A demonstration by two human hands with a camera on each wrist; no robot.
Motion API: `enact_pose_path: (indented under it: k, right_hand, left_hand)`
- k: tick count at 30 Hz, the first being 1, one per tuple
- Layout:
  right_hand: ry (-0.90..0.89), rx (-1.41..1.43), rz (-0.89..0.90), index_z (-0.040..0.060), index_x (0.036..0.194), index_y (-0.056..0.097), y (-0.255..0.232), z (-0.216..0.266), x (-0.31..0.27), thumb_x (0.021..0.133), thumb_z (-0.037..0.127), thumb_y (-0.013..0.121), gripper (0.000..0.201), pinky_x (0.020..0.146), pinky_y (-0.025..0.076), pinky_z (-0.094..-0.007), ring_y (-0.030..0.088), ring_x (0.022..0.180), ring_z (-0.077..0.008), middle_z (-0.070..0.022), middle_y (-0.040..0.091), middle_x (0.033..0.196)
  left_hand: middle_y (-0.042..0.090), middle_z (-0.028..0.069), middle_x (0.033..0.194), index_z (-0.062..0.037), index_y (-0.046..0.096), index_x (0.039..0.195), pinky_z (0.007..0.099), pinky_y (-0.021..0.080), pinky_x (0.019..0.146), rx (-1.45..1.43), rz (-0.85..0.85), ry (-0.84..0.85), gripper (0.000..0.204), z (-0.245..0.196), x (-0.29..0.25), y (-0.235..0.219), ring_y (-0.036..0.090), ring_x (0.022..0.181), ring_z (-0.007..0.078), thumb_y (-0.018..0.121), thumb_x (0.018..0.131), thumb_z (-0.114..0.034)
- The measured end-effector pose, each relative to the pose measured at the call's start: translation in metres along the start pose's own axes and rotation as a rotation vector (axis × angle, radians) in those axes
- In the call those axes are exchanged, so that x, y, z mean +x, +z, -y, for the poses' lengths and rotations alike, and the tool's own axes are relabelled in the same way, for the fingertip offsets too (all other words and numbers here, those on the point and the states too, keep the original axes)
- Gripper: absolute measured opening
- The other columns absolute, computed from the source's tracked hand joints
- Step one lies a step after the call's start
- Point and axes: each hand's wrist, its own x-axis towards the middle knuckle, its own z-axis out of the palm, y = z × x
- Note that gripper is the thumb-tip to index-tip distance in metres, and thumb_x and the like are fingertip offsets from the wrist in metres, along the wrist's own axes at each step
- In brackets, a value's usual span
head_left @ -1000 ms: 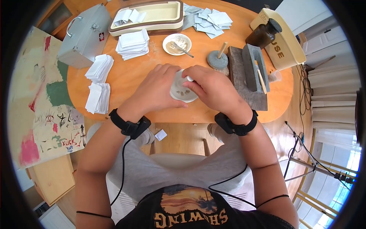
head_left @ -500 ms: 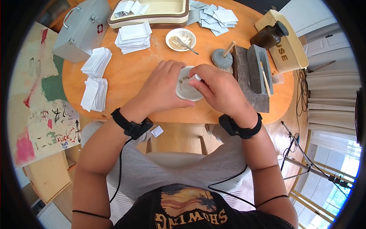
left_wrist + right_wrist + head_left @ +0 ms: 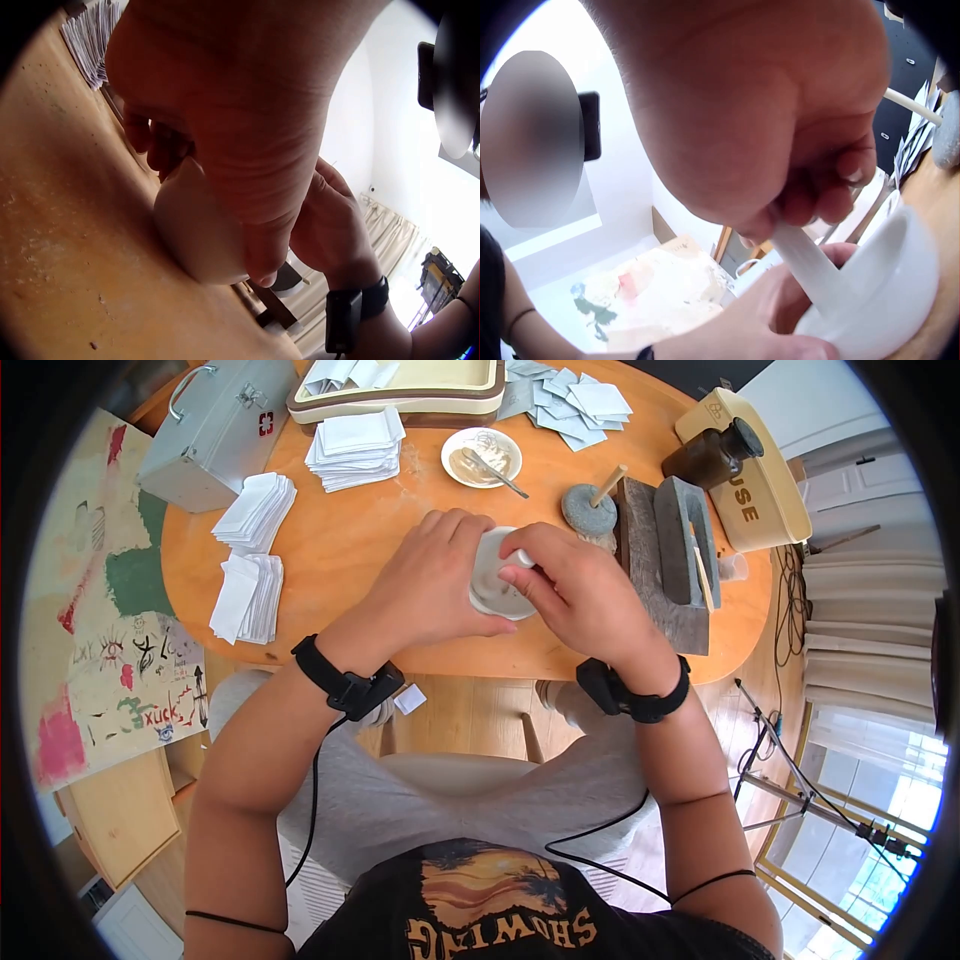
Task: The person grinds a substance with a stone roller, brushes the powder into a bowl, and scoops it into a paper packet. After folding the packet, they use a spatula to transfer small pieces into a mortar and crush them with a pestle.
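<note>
A white mortar stands near the table's front edge; the left wrist view shows its outer wall on the wood. My left hand grips it round the left side, thumb at the front. My right hand holds a white pestle with curled fingers. In the right wrist view the pestle's shaft slants down into the bowl. What lies inside the bowl is blurred.
Behind stands a dish with a spoon. Paper stacks and a metal box are at left. At right are a round stone with a wooden handle, a stone trough, a dark jar and a cream bin.
The head view has shifted, so the table's things stand slightly differently in it. The pestle and right hand have moved slightly against the mortar; both hands keep their holds.
</note>
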Motion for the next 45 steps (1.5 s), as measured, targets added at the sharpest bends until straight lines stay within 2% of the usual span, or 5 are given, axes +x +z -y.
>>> enact_pose_path:
  k: [7, 13, 40, 43, 45]
  right_hand:
    - [-0.087, -0.06, -0.054, 0.0059, 0.111, 0.068, -0.004, -0.007, 0.002, 0.101, 0.022, 0.072, 0.019, 0.074, 0.055, -0.0508, 0.07, 0.089, -0.0433, -0.0166, 0.072, 0.099]
    - [0.165, -0.085, -0.059, 0.0056, 0.112, 0.069, -0.01, 0.0, 0.002, 0.102, 0.022, 0.072, 0.019, 0.075, 0.055, -0.05, 0.07, 0.091, -0.0436, -0.0178, 0.072, 0.102]
    - [0.003, -0.044, 0.006, 0.0049, 0.113, 0.067, -0.009, 0.001, 0.0, 0.101, 0.018, 0.072, 0.019, 0.079, 0.055, -0.0497, 0.069, 0.096, -0.0425, -0.017, 0.071, 0.102]
    - [0.166, -0.158, 0.006, 0.0048, 0.112, 0.068, -0.013, 0.002, 0.0, 0.101, 0.018, 0.072, 0.018, 0.079, 0.055, -0.05, 0.068, 0.095, -0.0431, -0.0165, 0.071, 0.103]
    - [-0.037, -0.056, -0.103, 0.005, 0.111, 0.068, -0.003, -0.006, 0.001, 0.101, 0.018, 0.072, 0.017, 0.077, 0.055, -0.0503, 0.069, 0.093, -0.0434, -0.0159, 0.072, 0.103]
  left_hand:
    - [0.062, 0.0182, 0.132, -0.0011, 0.056, 0.139, 0.0484, 0.048, 0.109, 0.002, 0.01, -0.013, 0.098, 0.0, 0.0, 0.0, 0.058, 0.127, 0.0398, 0.103, 0.061, -0.037]
    - [0.063, 0.0183, 0.132, 0.0012, 0.058, 0.14, 0.0469, 0.047, 0.11, 0.014, 0.026, -0.02, 0.098, -0.003, 0.0, -0.003, 0.058, 0.126, 0.0375, 0.101, 0.064, -0.044]
    - [0.062, 0.0189, 0.134, -0.0001, 0.056, 0.14, 0.0484, 0.048, 0.109, 0.009, 0.024, -0.028, 0.098, -0.003, 0.0, -0.002, 0.057, 0.127, 0.0405, 0.102, 0.061, -0.036]
    - [0.062, 0.0189, 0.134, -0.0001, 0.055, 0.14, 0.0486, 0.048, 0.109, 0.006, 0.018, -0.021, 0.098, -0.003, 0.0, -0.002, 0.057, 0.127, 0.0406, 0.102, 0.061, -0.037]
    - [0.062, 0.0189, 0.134, -0.0002, 0.055, 0.14, 0.0486, 0.048, 0.109, 0.005, 0.019, -0.021, 0.098, -0.003, 0.001, -0.001, 0.057, 0.127, 0.0407, 0.102, 0.061, -0.037]
